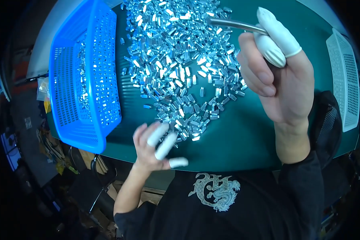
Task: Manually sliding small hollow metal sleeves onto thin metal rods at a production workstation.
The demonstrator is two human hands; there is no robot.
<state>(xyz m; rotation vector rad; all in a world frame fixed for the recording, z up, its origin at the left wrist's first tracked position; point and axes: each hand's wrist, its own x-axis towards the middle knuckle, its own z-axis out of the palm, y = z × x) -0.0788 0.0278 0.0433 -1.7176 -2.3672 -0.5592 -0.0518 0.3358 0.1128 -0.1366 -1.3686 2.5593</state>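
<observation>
A large heap of small shiny metal pieces (pixel 180 72), short and angular like hex standoffs, is spread over the green tabletop. My right hand (pixel 284 76), with white finger cots on thumb and index finger, is raised at the heap's right side. Pinched in it is a slim, slightly curved metal tool (pixel 238 25), whose far end reaches left over the pieces. My left hand (pixel 156 148), wearing white cots on the thumb and two fingers, is at the near edge of the heap. Its fingers are spread, and no piece shows in them.
A blue perforated plastic basket (pixel 98 116) with metal pieces inside stands on the left. At the far right is a white perforated basket (pixel 340 80). A dark mesh-like item (pixel 327 120) lies beside my right forearm. The table's near edge (pixel 224 170) runs along my black shirt.
</observation>
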